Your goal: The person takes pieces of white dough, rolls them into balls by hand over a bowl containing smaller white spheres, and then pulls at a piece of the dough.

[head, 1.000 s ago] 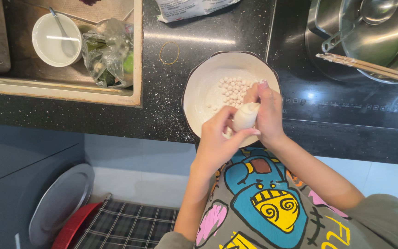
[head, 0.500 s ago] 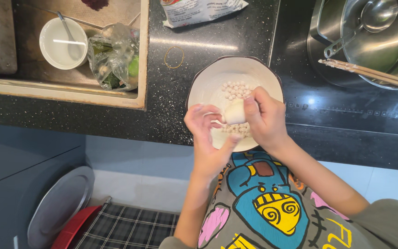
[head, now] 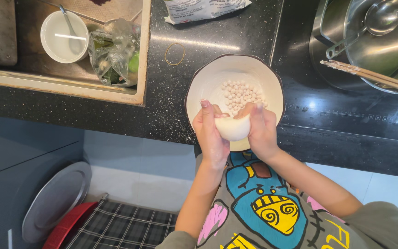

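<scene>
A white lump of dough (head: 232,127) is held between both hands over the near rim of a white bowl (head: 208,78). My left hand (head: 210,131) cups it from the left, my right hand (head: 261,129) from the right, fingertips pressing into its top. Several small white dough balls (head: 241,93) lie in the bowl on the black speckled counter (head: 171,110).
A sink (head: 65,87) at the left holds a white cup with a spoon (head: 64,37) and a plastic bag of greens (head: 115,50). A rubber band (head: 174,53), a packet (head: 203,9), a steel pot with ladle (head: 378,37) and chopsticks (head: 374,76) are nearby.
Both hands and the dough have shifted slightly over the bowl's near rim. The fingers have turned and now pinch at the top of the lump.
</scene>
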